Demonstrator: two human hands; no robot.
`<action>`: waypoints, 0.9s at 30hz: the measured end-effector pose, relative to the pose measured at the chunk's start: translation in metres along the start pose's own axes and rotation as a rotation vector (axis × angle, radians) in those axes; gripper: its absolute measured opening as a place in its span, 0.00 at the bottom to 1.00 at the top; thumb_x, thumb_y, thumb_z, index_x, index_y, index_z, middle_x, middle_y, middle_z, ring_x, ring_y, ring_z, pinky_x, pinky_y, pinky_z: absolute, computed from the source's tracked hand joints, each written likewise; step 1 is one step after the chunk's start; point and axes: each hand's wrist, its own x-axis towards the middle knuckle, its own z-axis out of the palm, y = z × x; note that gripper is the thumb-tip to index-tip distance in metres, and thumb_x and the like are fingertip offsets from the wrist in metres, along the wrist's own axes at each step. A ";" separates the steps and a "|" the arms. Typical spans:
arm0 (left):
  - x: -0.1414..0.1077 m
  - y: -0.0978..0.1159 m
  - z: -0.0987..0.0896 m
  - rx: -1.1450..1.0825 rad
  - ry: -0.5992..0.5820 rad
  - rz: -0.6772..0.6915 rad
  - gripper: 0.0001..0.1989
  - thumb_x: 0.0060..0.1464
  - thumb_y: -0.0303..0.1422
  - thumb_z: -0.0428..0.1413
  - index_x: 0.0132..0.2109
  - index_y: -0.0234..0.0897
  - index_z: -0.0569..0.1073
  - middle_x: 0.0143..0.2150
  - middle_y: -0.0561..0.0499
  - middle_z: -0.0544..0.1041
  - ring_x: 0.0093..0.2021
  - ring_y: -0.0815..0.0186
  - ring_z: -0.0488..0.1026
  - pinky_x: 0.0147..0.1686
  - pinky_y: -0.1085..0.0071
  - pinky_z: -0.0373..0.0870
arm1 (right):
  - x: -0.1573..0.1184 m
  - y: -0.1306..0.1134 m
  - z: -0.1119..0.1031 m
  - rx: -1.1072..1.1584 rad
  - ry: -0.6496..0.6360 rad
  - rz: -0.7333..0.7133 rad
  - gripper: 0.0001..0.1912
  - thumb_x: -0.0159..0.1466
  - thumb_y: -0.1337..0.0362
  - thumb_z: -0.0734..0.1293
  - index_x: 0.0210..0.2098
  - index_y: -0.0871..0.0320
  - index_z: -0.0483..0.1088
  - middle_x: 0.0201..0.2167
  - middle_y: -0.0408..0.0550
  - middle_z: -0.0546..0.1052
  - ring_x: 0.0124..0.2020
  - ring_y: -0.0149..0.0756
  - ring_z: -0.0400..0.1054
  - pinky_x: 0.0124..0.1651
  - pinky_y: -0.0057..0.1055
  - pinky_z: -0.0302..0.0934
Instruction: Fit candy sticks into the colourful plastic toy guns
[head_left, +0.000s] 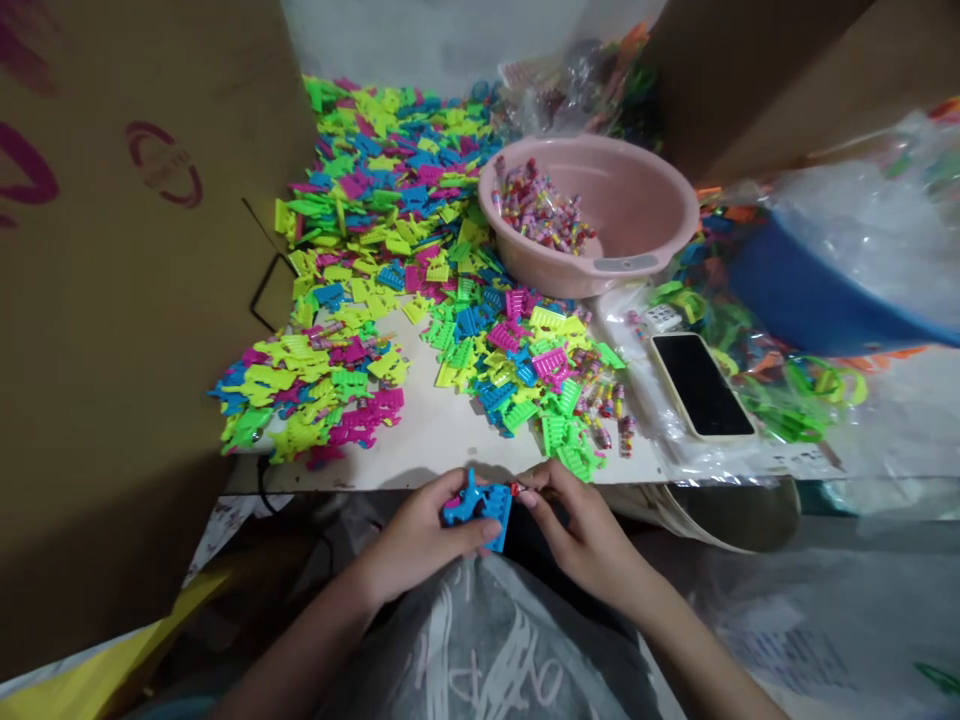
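Note:
At the table's front edge my left hand (435,535) is closed around a blue plastic piece (495,510) with a ridged, slotted part and an animal-like shape. A bit of pink shows by its fingers. My right hand (574,520) pinches a small red item (516,489) against the right edge of the blue piece; its kind is too small to make out. Just beyond my hands lie loose green, pink, yellow and blue plastic pieces (551,365) of similar slotted shape. Small striped colourful items (611,405) are scattered at their right.
A large heap of plastic pieces (397,160) covers the back left, with a smaller pile (300,390) in front. A pink basin (630,265) holds small colourful items. A phone (701,385) lies on plastic bags, near a blue basin (817,285). A cardboard box (150,300) stands at left.

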 end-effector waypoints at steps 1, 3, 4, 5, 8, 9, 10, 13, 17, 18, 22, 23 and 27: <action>0.000 -0.011 0.006 -0.025 -0.032 -0.028 0.29 0.41 0.44 0.66 0.49 0.37 0.70 0.38 0.50 0.77 0.33 0.66 0.73 0.34 0.71 0.70 | 0.000 0.000 -0.001 -0.038 0.001 -0.014 0.06 0.69 0.63 0.58 0.35 0.55 0.62 0.30 0.46 0.72 0.32 0.35 0.66 0.36 0.31 0.61; 0.000 -0.033 0.016 -0.058 -0.190 -0.085 0.33 0.39 0.45 0.67 0.52 0.37 0.69 0.42 0.47 0.77 0.37 0.64 0.75 0.40 0.68 0.70 | -0.001 0.003 -0.005 -0.106 -0.007 -0.023 0.06 0.68 0.65 0.58 0.34 0.55 0.61 0.29 0.46 0.72 0.31 0.36 0.66 0.34 0.31 0.61; -0.002 -0.042 0.020 -0.024 -0.317 -0.110 0.33 0.40 0.46 0.67 0.52 0.37 0.70 0.45 0.44 0.77 0.39 0.62 0.75 0.41 0.66 0.71 | -0.002 0.004 -0.008 -0.129 -0.023 -0.021 0.06 0.68 0.65 0.58 0.34 0.54 0.61 0.29 0.46 0.71 0.31 0.36 0.66 0.34 0.31 0.61; -0.004 -0.050 0.022 0.054 -0.446 -0.106 0.32 0.42 0.46 0.66 0.53 0.37 0.71 0.48 0.42 0.76 0.43 0.60 0.75 0.44 0.63 0.70 | -0.003 0.007 -0.010 -0.140 -0.042 -0.014 0.06 0.68 0.65 0.58 0.34 0.54 0.61 0.29 0.46 0.71 0.31 0.36 0.66 0.34 0.30 0.61; -0.011 -0.058 0.020 0.401 -0.680 0.046 0.23 0.55 0.43 0.57 0.56 0.42 0.72 0.60 0.41 0.70 0.60 0.55 0.65 0.58 0.57 0.60 | -0.006 0.011 -0.017 -0.138 -0.053 0.019 0.05 0.68 0.65 0.58 0.34 0.54 0.61 0.29 0.46 0.72 0.31 0.36 0.67 0.34 0.30 0.61; -0.012 -0.057 0.016 0.474 -0.702 0.079 0.24 0.56 0.43 0.55 0.58 0.43 0.70 0.64 0.42 0.66 0.65 0.54 0.60 0.62 0.56 0.55 | -0.006 0.011 -0.019 -0.130 -0.040 0.031 0.05 0.68 0.64 0.58 0.35 0.55 0.61 0.30 0.46 0.72 0.31 0.36 0.67 0.35 0.30 0.61; -0.012 -0.054 0.011 0.489 -0.719 0.077 0.28 0.54 0.44 0.57 0.61 0.43 0.67 0.66 0.43 0.63 0.67 0.52 0.56 0.63 0.55 0.52 | -0.007 0.010 -0.020 -0.116 -0.023 0.042 0.05 0.69 0.64 0.58 0.35 0.55 0.62 0.30 0.46 0.73 0.32 0.35 0.68 0.36 0.30 0.62; -0.005 -0.046 -0.003 0.178 -0.693 -0.006 0.50 0.34 0.51 0.68 0.63 0.41 0.62 0.65 0.37 0.62 0.64 0.46 0.60 0.60 0.52 0.58 | -0.008 0.007 -0.019 -0.060 0.001 0.037 0.05 0.69 0.63 0.58 0.36 0.54 0.63 0.32 0.46 0.74 0.34 0.35 0.69 0.38 0.30 0.62; 0.005 -0.031 -0.003 -0.274 -0.272 -0.024 0.38 0.41 0.53 0.64 0.56 0.37 0.69 0.49 0.41 0.75 0.44 0.56 0.76 0.41 0.62 0.73 | -0.009 0.003 -0.011 -0.044 -0.017 0.000 0.03 0.69 0.64 0.59 0.37 0.55 0.62 0.33 0.46 0.73 0.35 0.35 0.69 0.39 0.30 0.63; 0.006 -0.026 0.001 -0.272 -0.163 -0.023 0.33 0.42 0.51 0.64 0.52 0.36 0.71 0.43 0.44 0.76 0.38 0.61 0.75 0.36 0.66 0.73 | -0.010 0.002 -0.008 -0.047 -0.026 -0.008 0.03 0.69 0.65 0.59 0.38 0.55 0.62 0.33 0.47 0.73 0.35 0.35 0.69 0.39 0.31 0.63; 0.009 -0.015 0.016 -0.137 0.116 0.012 0.24 0.42 0.51 0.63 0.37 0.36 0.70 0.26 0.56 0.69 0.23 0.72 0.64 0.20 0.77 0.64 | -0.012 -0.003 0.004 -0.097 -0.059 -0.058 0.04 0.67 0.63 0.61 0.42 0.55 0.61 0.37 0.50 0.73 0.38 0.39 0.69 0.41 0.35 0.64; 0.010 -0.015 0.019 -0.108 0.166 0.031 0.23 0.44 0.52 0.62 0.35 0.36 0.69 0.25 0.57 0.66 0.22 0.73 0.62 0.19 0.78 0.62 | -0.014 -0.004 0.007 -0.132 -0.063 -0.076 0.08 0.66 0.60 0.63 0.43 0.55 0.61 0.38 0.51 0.73 0.39 0.41 0.68 0.41 0.36 0.64; 0.011 -0.018 0.023 -0.003 0.232 0.075 0.21 0.47 0.52 0.58 0.31 0.38 0.66 0.22 0.59 0.62 0.21 0.73 0.60 0.17 0.78 0.60 | -0.018 -0.006 0.015 -0.324 -0.050 -0.194 0.23 0.61 0.51 0.67 0.48 0.57 0.59 0.42 0.57 0.72 0.43 0.48 0.68 0.43 0.42 0.64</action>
